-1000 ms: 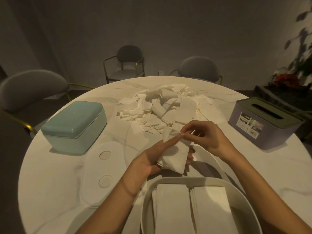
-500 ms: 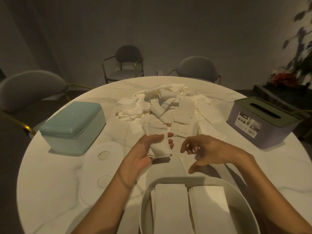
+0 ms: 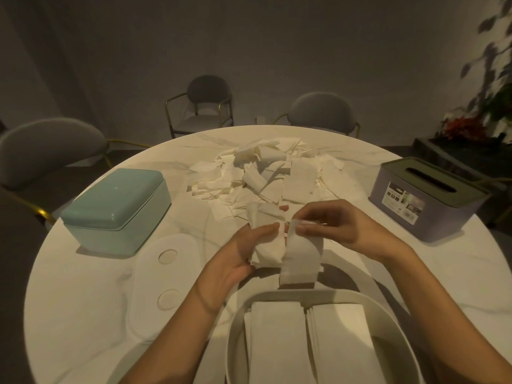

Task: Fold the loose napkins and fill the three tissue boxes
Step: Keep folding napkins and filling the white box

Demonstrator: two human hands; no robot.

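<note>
left hand (image 3: 243, 253): grips bunched napkins (image 3: 267, 239) (thumb on top)
right hand (image 3: 336, 227): pinches a napkin strip (image 3: 302, 259), hanging just beside the bunch
open box (image 3: 277, 296): below both grips, folded stacks inside

The round table (image 3: 83, 314) is looking like smooth, faintly veined marble. The napkins (image 3: 266, 173) are showing as soft, creased paper; the teal box (image 3: 116, 206) as matt plastic; chair frames (image 3: 177, 112) as brassy metal.

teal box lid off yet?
No, the teal box at the table's left edge has its lid seated flush on the base.
</note>
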